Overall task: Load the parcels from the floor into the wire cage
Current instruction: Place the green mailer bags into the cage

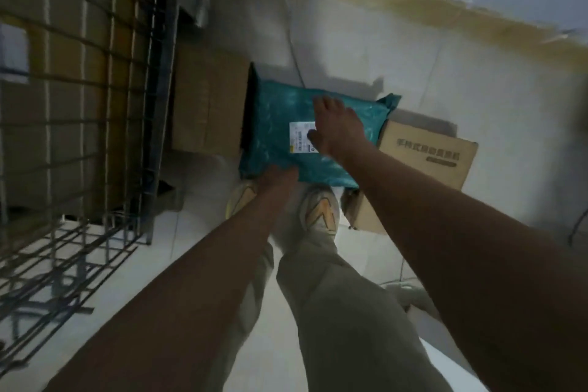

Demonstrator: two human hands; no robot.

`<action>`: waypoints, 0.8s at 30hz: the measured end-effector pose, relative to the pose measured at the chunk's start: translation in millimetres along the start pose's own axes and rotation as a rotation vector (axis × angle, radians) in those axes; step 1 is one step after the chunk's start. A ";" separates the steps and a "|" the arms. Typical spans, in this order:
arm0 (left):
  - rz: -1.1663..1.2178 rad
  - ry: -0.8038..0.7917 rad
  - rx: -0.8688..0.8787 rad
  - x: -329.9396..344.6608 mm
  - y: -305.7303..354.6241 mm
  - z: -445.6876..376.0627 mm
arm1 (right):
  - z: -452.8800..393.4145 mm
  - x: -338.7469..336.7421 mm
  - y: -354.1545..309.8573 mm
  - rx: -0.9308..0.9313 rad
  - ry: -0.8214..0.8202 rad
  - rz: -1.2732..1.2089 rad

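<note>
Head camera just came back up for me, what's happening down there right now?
A person is bending over a teal plastic mailer bag on the floor by their feet. The right hand lies flat on top of it, partly over the white shipping label, and the left hand is at its near edge; whether it has left the floor cannot be told. The wire cage stands to the left with cardboard boxes behind its mesh. More cardboard boxes remain on the floor.
</note>
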State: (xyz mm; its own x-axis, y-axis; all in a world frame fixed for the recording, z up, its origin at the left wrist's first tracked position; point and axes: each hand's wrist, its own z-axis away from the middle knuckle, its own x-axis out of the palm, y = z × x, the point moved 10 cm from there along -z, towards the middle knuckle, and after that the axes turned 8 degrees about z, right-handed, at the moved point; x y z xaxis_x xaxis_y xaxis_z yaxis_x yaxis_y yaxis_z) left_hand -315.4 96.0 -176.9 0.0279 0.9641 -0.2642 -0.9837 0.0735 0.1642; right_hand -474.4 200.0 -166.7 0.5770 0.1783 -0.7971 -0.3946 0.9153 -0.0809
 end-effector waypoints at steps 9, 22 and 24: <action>1.181 0.001 -0.350 33.7 -28.1 -53.7 | -89.9 32.7 25.3 -0.016 -0.018 -0.108; 0.862 0.231 -0.267 26.3 -22.8 -66.2 | -72.5 -4.3 44.3 0.001 0.056 0.013; 0.774 0.297 -0.199 15.3 -18.1 -65.1 | -67.0 -10.9 47.1 0.009 0.096 0.011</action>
State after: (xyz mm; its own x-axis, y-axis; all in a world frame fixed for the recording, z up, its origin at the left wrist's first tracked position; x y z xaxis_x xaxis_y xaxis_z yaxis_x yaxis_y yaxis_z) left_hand -308.7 92.8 -245.8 -0.6860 0.6148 -0.3892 -0.7198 -0.6519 0.2388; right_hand -547.2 217.0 -201.9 0.5009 0.1536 -0.8518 -0.3944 0.9165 -0.0667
